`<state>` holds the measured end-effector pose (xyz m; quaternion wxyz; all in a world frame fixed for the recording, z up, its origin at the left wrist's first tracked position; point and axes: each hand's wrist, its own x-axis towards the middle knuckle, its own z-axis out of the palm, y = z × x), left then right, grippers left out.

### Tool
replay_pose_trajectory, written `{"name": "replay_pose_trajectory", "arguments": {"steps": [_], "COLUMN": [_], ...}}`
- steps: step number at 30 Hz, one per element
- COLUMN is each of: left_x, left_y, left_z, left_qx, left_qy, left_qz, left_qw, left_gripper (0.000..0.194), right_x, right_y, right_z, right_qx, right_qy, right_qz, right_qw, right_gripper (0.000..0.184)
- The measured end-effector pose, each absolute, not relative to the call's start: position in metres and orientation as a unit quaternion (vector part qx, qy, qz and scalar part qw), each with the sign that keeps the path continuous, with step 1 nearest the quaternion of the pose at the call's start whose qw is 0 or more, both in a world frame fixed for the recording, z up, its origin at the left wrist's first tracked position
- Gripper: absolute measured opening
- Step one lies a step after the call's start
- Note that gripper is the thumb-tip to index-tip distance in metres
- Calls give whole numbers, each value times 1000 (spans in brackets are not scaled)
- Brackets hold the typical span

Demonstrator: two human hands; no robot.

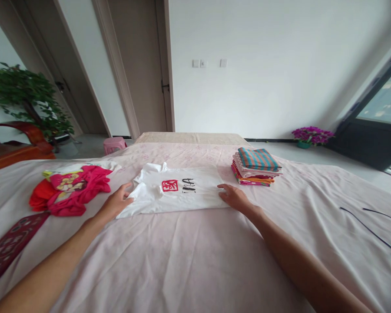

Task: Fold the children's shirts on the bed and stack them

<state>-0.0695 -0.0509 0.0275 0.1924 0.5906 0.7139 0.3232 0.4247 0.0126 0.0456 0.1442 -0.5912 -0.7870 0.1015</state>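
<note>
A white T-shirt (202,198) lies folded lengthwise on the bed, with a red square print and black lettering in its middle. Its left end, around the sleeve, is bunched and wrinkled. My left hand (117,202) grips that end, with cloth between thumb and fingers. At the opposite, smoother end, my right hand (236,199) has its fingers closed on the shirt's edge; the fingertips are partly hidden. Just beyond my right hand stands a stack of folded clothes (256,167), topped by a blue and brown striped piece. Left of my left hand is a loose pile of pink and red clothes (81,189).
A pale pink sheet (182,261) covers the bed. A dark red patterned object (11,248) lies at the left, and thin black straps (368,230) at the right. Beyond are a pink stool (115,144), a potted plant (26,93) and purple flowers (313,135).
</note>
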Motion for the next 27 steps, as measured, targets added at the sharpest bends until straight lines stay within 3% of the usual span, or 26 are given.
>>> {"name": "replay_pose_trajectory", "arguments": {"steps": [8,12,17,22,27], "left_x": [-45,-43,-46,-37,-2], "left_y": [-57,-58,-59,-62,-54], "left_z": [31,36,35,41,52], "left_qx": [600,601,607,627,716], "left_qy": [774,760,782,748,658], "left_qz": [199,242,138,137,209], "left_qw": [28,-45,-41,-166,-103], "left_gripper": [44,40,37,37,37], "right_x": [414,414,415,416,415], "right_y": [5,4,4,2,0], "right_z": [44,40,36,37,37], "right_qx": [-604,-601,-620,-643,-638], "right_qy": [-785,-785,-772,-754,-759], "right_qz": [41,23,5,-8,-11], "right_qw": [135,150,140,134,126], "right_gripper": [43,41,41,40,37]}}
